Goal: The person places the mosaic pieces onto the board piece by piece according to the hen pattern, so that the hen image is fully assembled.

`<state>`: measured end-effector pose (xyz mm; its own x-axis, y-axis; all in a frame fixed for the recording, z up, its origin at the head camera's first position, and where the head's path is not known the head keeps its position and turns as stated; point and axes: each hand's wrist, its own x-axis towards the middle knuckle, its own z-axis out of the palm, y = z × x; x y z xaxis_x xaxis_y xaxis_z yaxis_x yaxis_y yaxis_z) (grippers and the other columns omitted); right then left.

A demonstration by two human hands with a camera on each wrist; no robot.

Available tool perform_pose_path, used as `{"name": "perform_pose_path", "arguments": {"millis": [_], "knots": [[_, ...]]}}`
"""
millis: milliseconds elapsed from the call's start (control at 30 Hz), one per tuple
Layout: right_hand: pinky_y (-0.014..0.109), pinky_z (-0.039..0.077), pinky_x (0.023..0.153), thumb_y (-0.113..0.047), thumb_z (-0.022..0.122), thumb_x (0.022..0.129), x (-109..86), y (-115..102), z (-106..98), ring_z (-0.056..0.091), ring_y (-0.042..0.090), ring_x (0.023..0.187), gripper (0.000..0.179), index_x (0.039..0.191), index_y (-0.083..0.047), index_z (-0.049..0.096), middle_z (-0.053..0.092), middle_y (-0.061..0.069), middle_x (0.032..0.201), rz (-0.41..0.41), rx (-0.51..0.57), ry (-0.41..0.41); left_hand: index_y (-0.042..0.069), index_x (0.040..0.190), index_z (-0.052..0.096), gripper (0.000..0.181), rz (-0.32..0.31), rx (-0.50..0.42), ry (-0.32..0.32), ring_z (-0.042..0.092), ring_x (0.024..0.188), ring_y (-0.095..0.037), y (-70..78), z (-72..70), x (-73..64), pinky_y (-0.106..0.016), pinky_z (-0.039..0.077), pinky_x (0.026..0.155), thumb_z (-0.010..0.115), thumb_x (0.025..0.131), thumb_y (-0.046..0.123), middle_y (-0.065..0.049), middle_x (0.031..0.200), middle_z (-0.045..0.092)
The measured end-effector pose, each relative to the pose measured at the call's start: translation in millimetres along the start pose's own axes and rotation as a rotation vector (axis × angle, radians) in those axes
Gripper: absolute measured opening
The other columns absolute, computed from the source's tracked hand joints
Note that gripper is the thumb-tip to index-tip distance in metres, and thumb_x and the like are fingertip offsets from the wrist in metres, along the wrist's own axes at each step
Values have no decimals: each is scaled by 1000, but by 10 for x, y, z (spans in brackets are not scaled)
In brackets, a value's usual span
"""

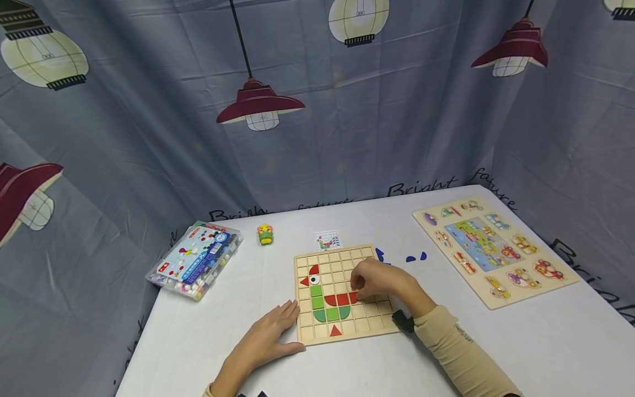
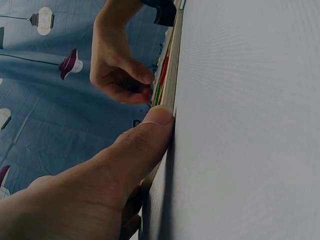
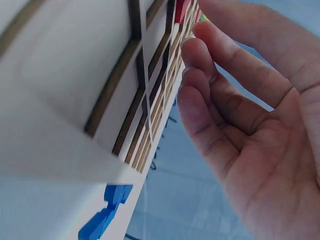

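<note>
A wooden grid board (image 1: 367,325) lies on the table with flat coloured pieces set in its squares: green squares (image 1: 317,296), red pieces (image 1: 342,299), a round eye piece (image 1: 315,279) and red triangles (image 1: 335,331). My right hand (image 1: 379,279) is over the board's right half, its thumb and fingers curled together at the right end of the red row. In the left wrist view a bit of red piece (image 2: 146,91) shows between those fingertips. My left hand (image 1: 265,333) rests at the board's left edge, fingers extended, its thumb (image 2: 159,116) touching the near edge.
Blue pieces (image 1: 423,256) lie beyond the board to the right. A small pattern card (image 1: 327,240) sits behind it, near a little toy figure (image 1: 265,234). A clear plastic box (image 1: 195,259) stands at the left, and a picture puzzle board (image 1: 476,286) lies at the right.
</note>
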<state>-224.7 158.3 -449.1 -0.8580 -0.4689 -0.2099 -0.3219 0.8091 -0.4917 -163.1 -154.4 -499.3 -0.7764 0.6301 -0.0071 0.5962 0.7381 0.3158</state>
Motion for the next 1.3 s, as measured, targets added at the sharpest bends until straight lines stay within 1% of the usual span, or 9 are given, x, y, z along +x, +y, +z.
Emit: {"name": "perform_pose_path", "arguments": {"millis": [167,233,367,500,600,700,933,1133,1300], "knots": [[22,50,65,-8,81,75,-14,102,-78,55,7,69,11,81,-10,72,63,-8,74,-34,23,22,7,143,49,86,-4,6,2,44,140,-29,8,0,-9,-47,41,111,60,83,68,-8,151,46],[22,49,64,-8,81,74,-25,157,-116,55,7,69,12,82,-10,72,63,-7,74,-33,28,35,7,143,49,86,-6,8,-1,43,140,-29,8,0,-8,-47,41,112,60,83,68,-8,151,46],[21,49,62,-9,81,75,-59,296,-218,55,7,68,12,83,-10,72,65,-6,75,9,58,62,7,143,49,86,-6,8,-2,43,140,-28,0,3,0,-46,40,112,61,83,67,-8,151,46],[22,48,60,-8,79,76,-110,500,-323,55,8,67,12,87,-8,73,65,-4,75,53,82,94,6,143,49,86,-2,6,3,44,140,-29,-1,9,1,-47,40,112,61,83,67,-8,150,47],[23,47,60,-5,78,76,-141,652,-375,55,9,67,13,88,-6,73,65,-3,75,61,98,108,6,143,49,86,-10,2,-7,43,140,-29,7,3,-4,-47,40,112,62,82,66,-8,151,46],[23,48,61,-2,78,74,-160,767,-397,55,10,69,16,89,-5,73,66,-1,77,49,133,103,6,143,48,86,-13,-2,-15,42,141,-28,6,-5,0,-46,39,113,62,82,65,-8,151,46],[21,47,56,7,73,70,-205,999,-353,54,10,66,24,90,-7,76,71,3,82,-33,202,43,6,143,48,86,-1,-6,-13,43,140,-29,7,-10,14,-47,40,112,60,83,67,-8,151,46],[20,46,56,8,74,69,-291,1082,-312,52,8,65,25,88,-8,76,70,0,80,-29,217,9,6,143,49,86,1,-4,-17,44,139,-30,10,-15,27,-47,41,111,61,83,66,-9,150,46],[21,47,57,4,78,69,-381,1115,-338,53,9,66,22,87,-8,75,69,0,80,-8,196,40,6,142,49,86,-11,-3,-10,44,140,-29,12,-17,17,-47,40,112,62,82,66,-9,150,47]]}}
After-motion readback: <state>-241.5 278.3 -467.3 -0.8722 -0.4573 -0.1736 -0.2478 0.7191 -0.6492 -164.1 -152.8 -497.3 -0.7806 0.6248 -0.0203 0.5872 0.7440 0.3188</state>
